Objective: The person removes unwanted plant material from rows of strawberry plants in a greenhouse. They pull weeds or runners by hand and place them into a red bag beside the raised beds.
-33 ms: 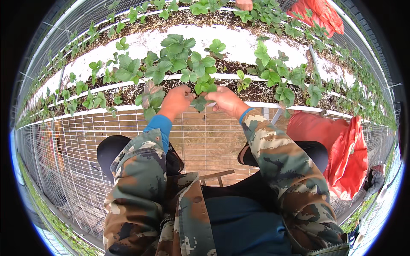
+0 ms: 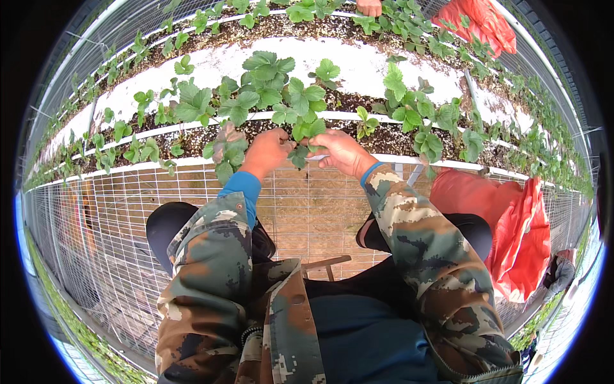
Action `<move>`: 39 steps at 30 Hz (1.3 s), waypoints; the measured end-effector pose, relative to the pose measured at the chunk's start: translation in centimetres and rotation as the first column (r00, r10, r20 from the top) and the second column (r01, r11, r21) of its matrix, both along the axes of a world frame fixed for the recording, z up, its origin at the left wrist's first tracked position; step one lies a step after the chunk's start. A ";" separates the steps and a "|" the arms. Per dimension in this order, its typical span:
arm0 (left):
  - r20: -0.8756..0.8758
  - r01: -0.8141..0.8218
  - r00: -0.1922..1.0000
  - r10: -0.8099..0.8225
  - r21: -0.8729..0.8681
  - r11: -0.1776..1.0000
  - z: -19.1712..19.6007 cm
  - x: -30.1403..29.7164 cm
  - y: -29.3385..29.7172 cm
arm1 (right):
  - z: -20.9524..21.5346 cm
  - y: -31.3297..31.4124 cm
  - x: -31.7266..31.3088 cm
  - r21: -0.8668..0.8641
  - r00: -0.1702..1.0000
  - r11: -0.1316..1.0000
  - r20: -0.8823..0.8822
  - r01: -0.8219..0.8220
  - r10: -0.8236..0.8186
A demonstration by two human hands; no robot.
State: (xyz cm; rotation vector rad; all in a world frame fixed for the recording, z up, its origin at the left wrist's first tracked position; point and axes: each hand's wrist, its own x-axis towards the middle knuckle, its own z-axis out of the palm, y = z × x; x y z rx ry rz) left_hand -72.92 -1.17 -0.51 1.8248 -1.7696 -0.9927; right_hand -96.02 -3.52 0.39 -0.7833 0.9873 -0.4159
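Note:
Both hands are at the near row of a planting bed, on either side of one leafy strawberry plant (image 2: pixel 303 130). My left hand (image 2: pixel 267 153) is left of its lower leaves, with the fingers curled inward and closed; its fingertips are partly hidden. My right hand (image 2: pixel 343 152) is closed in a pinch against the plant's right side. What lies between either hand's fingers is too small to make out. A drooping dark leaf (image 2: pixel 298 157) hangs between the hands. Beside my left wrist is a plant with a browned, wilted leaf (image 2: pixel 229 142).
Dark soil with white grains (image 2: pixel 396 142) fills the row, edged by a white rail (image 2: pixel 192 161). White sheeting (image 2: pixel 224 61) separates it from a far row, where another person's hand (image 2: pixel 369 7) shows. Red sacks (image 2: pixel 519 240) lie right; wire mesh (image 2: pixel 121 217) runs below.

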 end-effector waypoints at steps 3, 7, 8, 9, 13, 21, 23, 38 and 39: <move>-0.017 -0.001 1.000 0.001 0.003 1.000 -1.1 -0.4 -0.9 | 0.5 -0.6 -0.1 0.130 0.984 0.978 0.058 0.161 -0.169; -0.020 0.045 0.999 -0.045 0.040 0.998 -0.6 -2.0 -1.7 | 0.3 -1.4 -0.3 0.213 0.932 0.915 0.042 0.343 -0.359; 0.012 0.041 0.999 -0.041 0.016 0.999 -0.4 -2.7 -1.4 | 0.1 -1.4 -0.5 0.199 0.920 0.903 0.009 0.382 -0.391; 0.049 0.038 0.998 -0.037 -0.014 0.999 -0.1 -3.1 -1.4 | -0.2 -1.5 -0.8 0.148 0.939 0.928 -0.014 0.341 -0.343; 0.116 0.028 0.993 -0.031 0.025 0.999 -1.9 -1.9 -2.1 | -1.1 -1.4 -0.2 -0.078 0.982 0.990 -0.142 0.114 -0.124; -0.157 0.120 0.983 -0.099 0.131 0.984 -0.4 -2.5 -2.3 | -6.6 -2.5 1.1 -0.694 0.716 0.568 -0.655 -0.442 -0.244; -0.116 0.098 0.990 -0.082 0.135 0.986 -1.2 -2.1 -2.5 | -6.1 -2.8 2.3 -0.539 0.690 0.779 -0.696 -0.322 -0.196; 0.152 -0.158 0.973 0.172 -0.098 0.983 -2.8 -1.7 -2.0 | 0.3 -1.2 1.6 -0.557 0.658 0.736 -0.725 -0.384 -0.205; 0.202 -0.165 0.963 0.181 -0.092 0.982 -3.3 -1.6 -2.2 | 0.6 -1.3 1.0 -0.548 0.646 0.731 -0.738 -0.407 -0.193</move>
